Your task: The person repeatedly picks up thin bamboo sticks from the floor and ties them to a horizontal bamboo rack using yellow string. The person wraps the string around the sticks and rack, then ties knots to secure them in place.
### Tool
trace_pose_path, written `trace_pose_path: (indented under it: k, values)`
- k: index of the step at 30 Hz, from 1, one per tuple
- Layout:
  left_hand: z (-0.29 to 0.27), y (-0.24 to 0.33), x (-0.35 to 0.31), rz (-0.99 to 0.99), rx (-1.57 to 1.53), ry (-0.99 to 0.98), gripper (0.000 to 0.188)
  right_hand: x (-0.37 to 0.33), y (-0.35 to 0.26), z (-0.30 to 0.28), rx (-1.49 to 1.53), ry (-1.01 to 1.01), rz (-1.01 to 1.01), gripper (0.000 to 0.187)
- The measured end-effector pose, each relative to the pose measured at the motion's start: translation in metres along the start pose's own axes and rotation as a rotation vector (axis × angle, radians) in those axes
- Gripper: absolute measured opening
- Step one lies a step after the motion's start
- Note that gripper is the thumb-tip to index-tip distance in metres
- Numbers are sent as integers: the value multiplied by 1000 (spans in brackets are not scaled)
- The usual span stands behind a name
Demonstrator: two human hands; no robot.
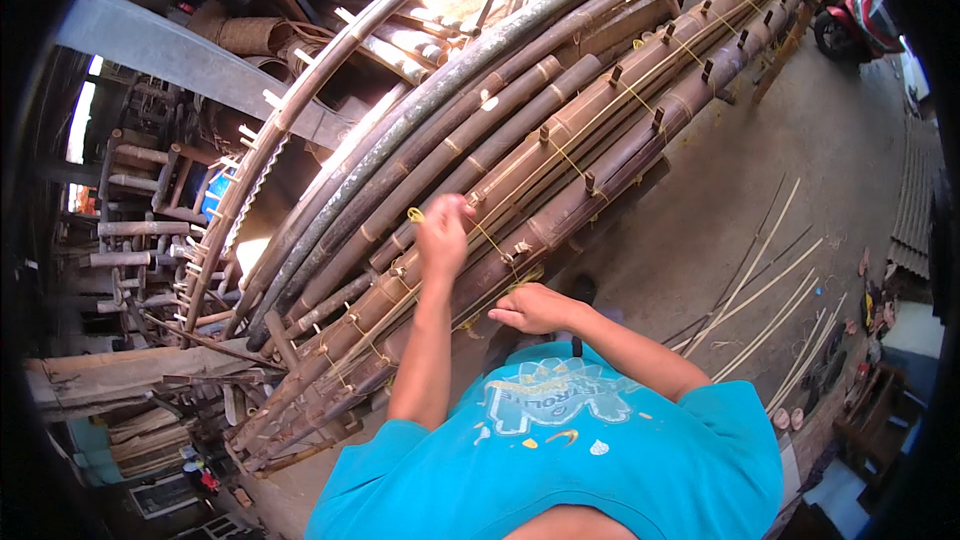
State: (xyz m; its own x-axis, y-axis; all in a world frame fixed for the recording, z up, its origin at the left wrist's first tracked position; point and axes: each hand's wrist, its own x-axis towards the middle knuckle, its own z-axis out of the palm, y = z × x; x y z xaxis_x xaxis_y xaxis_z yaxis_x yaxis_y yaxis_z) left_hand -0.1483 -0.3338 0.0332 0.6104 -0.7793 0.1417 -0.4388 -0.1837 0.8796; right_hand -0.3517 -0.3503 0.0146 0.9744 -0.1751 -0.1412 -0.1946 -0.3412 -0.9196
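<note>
Long brown bamboo poles [575,210] lie side by side in front of me, running from lower left to upper right. Short dark pegs [657,120] stand up from them in two rows, with yellow cord [490,236] strung across between the rows. At the far row, my left hand [443,238] is closed in a fist beside a peg, and a loop of the cord sticks out from it. Against the near pole, my right hand [541,309] has its fingers curled at more yellow cord; the fingertips are partly hidden.
Several more bamboo poles [450,145] lie beyond, beside a curved, pegged bamboo frame [285,120]. Thin strips [770,315] are scattered on the floor at right. A red motorbike [870,25] stands at the far right, and a stack of bamboo furniture [140,230] at left.
</note>
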Motion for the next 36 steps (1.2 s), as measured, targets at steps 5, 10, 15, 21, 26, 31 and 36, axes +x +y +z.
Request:
trace_pose_path:
  k: [5, 10, 15, 21, 26, 31, 36]
  values:
    - [-3, -36, 101, 4, 333, 188, 27, -11, 36, 11, -363, 229, -233, 36]
    - [3, -103, 96, -136, 591, -58, 33, -2, 21, 44, -620, 393, -109, 19]
    - [-96, -86, 39, -2, 443, -9, 36, 16, -19, 123, -232, 136, -34, 34]
    - [-159, -116, -113, -59, 610, -356, 32, 59, -23, 192, 1911, 693, 264, 25]
    - [-143, -153, -114, 5, 451, -212, 32, 164, -128, 185, 794, 728, -206, 31]
    - [-135, -106, -111, -19, 552, -118, 34, 219, -108, 80, -751, 258, 245, 75]
    - [-146, -97, -107, -181, 551, -203, 28, 203, -107, 76, 497, 192, -112, 54]
